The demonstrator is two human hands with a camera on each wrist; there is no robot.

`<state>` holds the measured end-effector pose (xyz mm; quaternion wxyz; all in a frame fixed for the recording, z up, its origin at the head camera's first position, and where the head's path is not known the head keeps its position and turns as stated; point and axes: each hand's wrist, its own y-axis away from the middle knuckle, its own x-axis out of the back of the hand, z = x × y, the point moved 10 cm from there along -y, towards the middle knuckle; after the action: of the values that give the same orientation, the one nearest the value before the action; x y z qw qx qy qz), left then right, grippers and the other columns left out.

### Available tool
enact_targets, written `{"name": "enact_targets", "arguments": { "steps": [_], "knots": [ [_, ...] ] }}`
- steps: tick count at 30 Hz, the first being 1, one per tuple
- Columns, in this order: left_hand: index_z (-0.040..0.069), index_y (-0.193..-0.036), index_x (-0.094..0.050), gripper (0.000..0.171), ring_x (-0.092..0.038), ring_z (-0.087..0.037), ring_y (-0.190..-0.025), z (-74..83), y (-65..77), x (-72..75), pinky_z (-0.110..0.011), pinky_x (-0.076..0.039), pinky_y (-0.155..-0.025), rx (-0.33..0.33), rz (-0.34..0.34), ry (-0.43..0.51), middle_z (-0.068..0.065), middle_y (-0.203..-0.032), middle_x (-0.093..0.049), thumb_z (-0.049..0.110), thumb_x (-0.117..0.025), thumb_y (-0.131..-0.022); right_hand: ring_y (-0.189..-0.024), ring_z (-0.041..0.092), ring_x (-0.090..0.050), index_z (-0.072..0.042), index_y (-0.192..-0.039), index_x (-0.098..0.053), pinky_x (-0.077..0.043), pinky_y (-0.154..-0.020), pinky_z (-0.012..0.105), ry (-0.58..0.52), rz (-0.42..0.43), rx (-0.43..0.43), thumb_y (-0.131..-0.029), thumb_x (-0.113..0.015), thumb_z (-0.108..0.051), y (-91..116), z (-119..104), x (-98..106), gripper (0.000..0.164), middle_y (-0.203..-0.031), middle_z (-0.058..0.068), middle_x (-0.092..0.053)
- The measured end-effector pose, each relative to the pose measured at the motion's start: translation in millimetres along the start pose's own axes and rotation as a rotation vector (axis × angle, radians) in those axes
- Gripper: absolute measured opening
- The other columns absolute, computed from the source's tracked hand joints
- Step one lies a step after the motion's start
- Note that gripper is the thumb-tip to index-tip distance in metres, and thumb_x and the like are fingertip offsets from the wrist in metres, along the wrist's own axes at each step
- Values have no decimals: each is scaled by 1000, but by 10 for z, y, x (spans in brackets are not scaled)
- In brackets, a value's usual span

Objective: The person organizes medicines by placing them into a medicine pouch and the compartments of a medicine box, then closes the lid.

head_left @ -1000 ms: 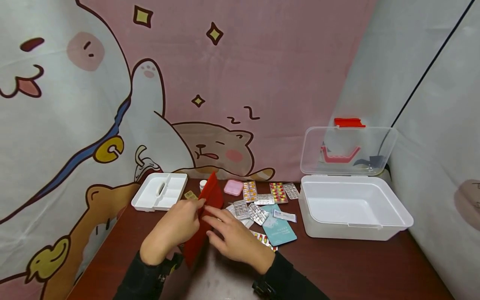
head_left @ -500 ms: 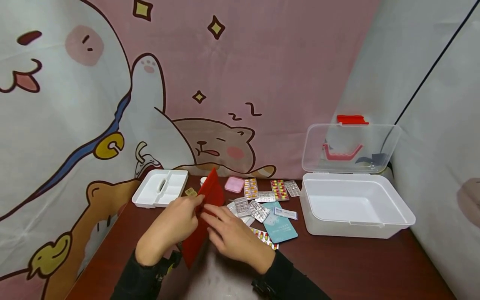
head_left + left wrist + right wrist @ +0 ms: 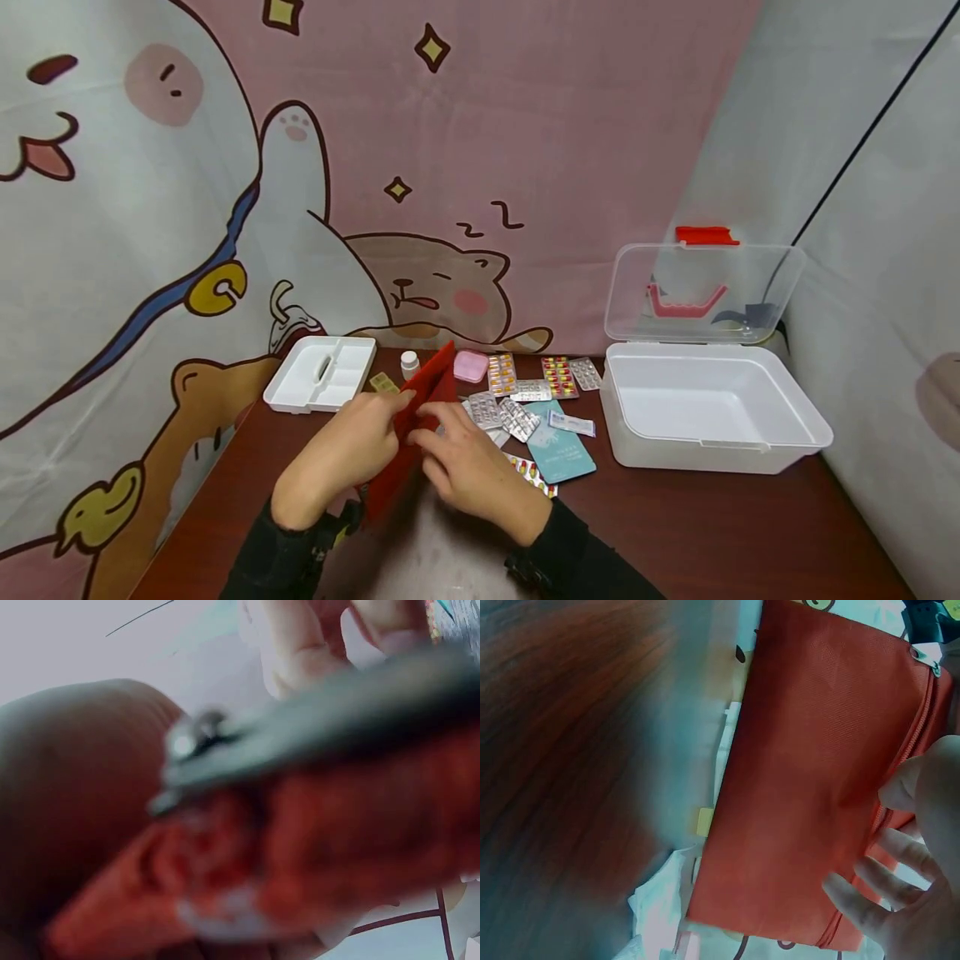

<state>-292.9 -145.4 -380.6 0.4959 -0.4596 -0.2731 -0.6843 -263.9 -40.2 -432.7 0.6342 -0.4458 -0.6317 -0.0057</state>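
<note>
A red zip pouch (image 3: 439, 382) stands on edge between the hands. My left hand (image 3: 348, 446) grips its upper edge on the left side. On the other side, my right hand (image 3: 472, 467) has its fingertips at the pouch, with the fingers loosely bent. The right wrist view shows the flat face of the pouch (image 3: 802, 765), and the zip (image 3: 911, 742) runs along one edge. There the right thumb (image 3: 904, 787) is at the zip and the fingers (image 3: 855, 900) spread over the edge. The left wrist view is blurred, with red fabric (image 3: 360, 817) close to the lens.
Blister packs (image 3: 501, 375), a teal packet (image 3: 558, 454) and a pink case (image 3: 470, 366) lie right of the pouch. A white bottle (image 3: 409, 363) stands behind it. At the left is a white compartment tray (image 3: 356, 367); at the right, a white box (image 3: 720, 454) with its clear lid (image 3: 630, 292) raised.
The pouch's top has tilted to the right, uncovering more of the white bottle. My right fingers have bent and shifted slightly up along the pouch; the left hand keeps its grip.
</note>
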Motion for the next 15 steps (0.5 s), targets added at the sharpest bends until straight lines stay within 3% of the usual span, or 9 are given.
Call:
{"name": "enact_targets", "arguments": {
  "steps": [7, 15],
  "knots": [
    [3, -142, -74, 45, -69, -20, -87, -65, -1, 24, -36, -61, -73, 26, -20, 21, -13, -114, -79, -3, -58, -99, -142, 24, -61, -21, -117, -76, -48, -123, 42, 12, 57, 42, -98, -74, -15, -4, -15, 37, 20, -139, 0, -70],
    [-2, -137, -75, 42, -70, -22, -90, -201, 33, 46, -40, -61, -78, 76, -37, -22, -16, -116, -80, -3, -57, -99, -119, 14, -67, -20, -115, -74, -55, -105, 32, -59, 26, 21, -100, -74, -13, 20, 57, -10, 16, -118, -7, -73]
  ]
}}
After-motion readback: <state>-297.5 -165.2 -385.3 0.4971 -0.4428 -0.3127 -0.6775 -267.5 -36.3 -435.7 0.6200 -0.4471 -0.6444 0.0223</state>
